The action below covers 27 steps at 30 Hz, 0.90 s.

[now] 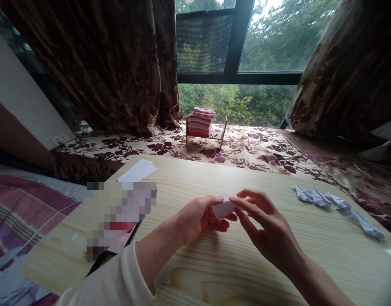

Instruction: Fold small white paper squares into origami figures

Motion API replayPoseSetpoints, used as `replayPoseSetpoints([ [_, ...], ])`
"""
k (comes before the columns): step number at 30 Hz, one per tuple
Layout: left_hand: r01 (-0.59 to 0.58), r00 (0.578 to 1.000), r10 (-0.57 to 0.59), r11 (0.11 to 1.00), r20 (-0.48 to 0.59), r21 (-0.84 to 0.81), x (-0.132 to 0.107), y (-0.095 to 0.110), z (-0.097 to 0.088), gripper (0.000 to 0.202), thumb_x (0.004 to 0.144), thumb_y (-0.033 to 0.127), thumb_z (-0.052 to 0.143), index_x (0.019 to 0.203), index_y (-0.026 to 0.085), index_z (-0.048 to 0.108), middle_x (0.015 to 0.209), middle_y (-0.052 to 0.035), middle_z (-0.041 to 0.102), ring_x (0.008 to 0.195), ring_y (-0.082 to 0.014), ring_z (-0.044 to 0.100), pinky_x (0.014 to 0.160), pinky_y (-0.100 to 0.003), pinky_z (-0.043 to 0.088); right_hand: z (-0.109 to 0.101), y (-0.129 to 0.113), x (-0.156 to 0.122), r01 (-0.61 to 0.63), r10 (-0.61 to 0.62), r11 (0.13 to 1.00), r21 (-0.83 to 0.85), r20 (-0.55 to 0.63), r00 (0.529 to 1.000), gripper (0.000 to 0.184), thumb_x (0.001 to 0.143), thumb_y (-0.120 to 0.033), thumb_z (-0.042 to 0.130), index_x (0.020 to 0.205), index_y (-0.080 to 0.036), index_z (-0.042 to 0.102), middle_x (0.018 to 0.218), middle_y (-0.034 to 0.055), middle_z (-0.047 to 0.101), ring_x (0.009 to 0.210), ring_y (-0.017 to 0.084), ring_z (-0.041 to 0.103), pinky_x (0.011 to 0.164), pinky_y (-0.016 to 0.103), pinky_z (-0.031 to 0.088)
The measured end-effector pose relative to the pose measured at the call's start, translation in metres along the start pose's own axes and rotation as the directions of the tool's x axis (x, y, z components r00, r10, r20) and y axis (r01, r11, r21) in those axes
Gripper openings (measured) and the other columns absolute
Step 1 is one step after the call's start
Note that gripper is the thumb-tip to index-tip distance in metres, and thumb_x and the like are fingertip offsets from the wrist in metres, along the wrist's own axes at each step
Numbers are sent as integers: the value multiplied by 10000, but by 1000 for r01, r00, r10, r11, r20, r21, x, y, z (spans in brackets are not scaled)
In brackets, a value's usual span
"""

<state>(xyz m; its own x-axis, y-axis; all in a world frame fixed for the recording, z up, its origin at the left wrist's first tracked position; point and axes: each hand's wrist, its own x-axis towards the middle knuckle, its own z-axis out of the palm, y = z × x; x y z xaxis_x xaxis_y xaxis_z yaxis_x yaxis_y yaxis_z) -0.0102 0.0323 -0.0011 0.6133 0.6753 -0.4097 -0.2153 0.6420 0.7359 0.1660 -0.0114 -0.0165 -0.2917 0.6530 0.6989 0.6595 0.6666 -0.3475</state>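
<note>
A small folded white paper (223, 208) is held between both hands just above the pale wooden table (195, 263). My left hand (200, 219) grips its left end with curled fingers. My right hand (262, 229) pinches its right end with thumb and fingertips. Both hands are at the table's middle.
Several folded white paper figures (337, 204) lie in a row at the table's right. A white sheet (138, 171) lies at the far left, beside a blurred patch (120, 219). A small wooden rack with striped cloth (201, 123) stands on the floral sill below the window.
</note>
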Motion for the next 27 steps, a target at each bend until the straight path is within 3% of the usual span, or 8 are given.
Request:
replayPoseSetpoints([
  [6, 17, 1000, -17, 1000, 17, 2, 1, 0, -2, 285, 805, 289, 503, 840, 70, 682, 742, -101, 697, 541, -122, 589, 655, -271, 467, 1, 1, 0, 2, -2, 1000, 8, -3, 1000, 403, 857, -63, 518, 1209, -255, 562, 1098, 83, 512, 790, 142, 623, 612, 267, 545],
  [15, -62, 998, 61, 995, 24, 79, -1, -1, 0, 280, 744, 307, 599, 877, 81, 698, 771, -91, 695, 577, -117, 593, 650, -260, 465, 0, 1, 0, 24, -24, 1000, -2, -19, 1000, 405, 842, -44, 530, 1183, -258, 575, 1165, 90, 486, 855, 160, 591, 711, 328, 541],
  [27, -43, 999, 43, 997, 15, 60, 0, -1, -2, 253, 754, 303, 580, 835, 87, 685, 778, -100, 704, 576, -124, 599, 658, -272, 471, 0, 2, 0, 33, -33, 999, 22, -18, 999, 405, 832, -38, 528, 1151, -272, 611, 1172, 88, 493, 867, 166, 588, 691, 324, 541],
])
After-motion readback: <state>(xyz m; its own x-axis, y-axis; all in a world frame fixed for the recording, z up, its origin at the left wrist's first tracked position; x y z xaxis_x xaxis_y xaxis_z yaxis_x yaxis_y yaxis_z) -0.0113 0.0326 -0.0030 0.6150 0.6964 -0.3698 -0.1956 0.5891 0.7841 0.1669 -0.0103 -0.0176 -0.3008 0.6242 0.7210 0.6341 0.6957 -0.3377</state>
